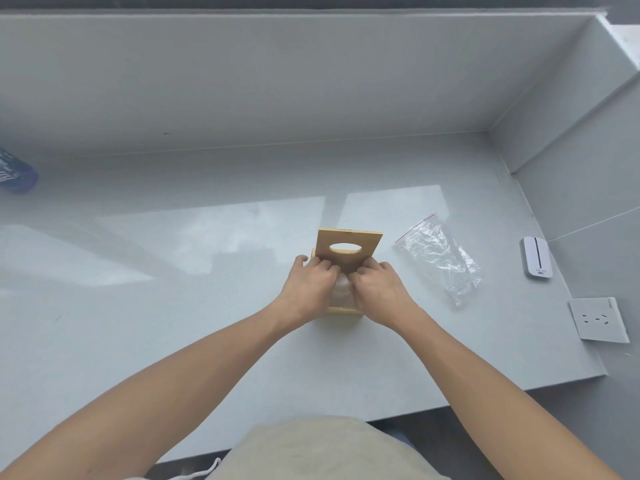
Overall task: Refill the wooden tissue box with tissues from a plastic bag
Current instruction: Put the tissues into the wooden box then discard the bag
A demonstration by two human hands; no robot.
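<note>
Both hands, left (309, 284) and right (375, 289), press curled fingers onto tissues (341, 287) inside the wooden box (341, 309), lid (349, 249) raised behind. Right of the box lies the emptied bag (441, 256). Closing remains.

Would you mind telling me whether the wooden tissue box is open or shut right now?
Open: the lid stands raised behind the wooden tissue box, with white tissues visible inside.
</note>
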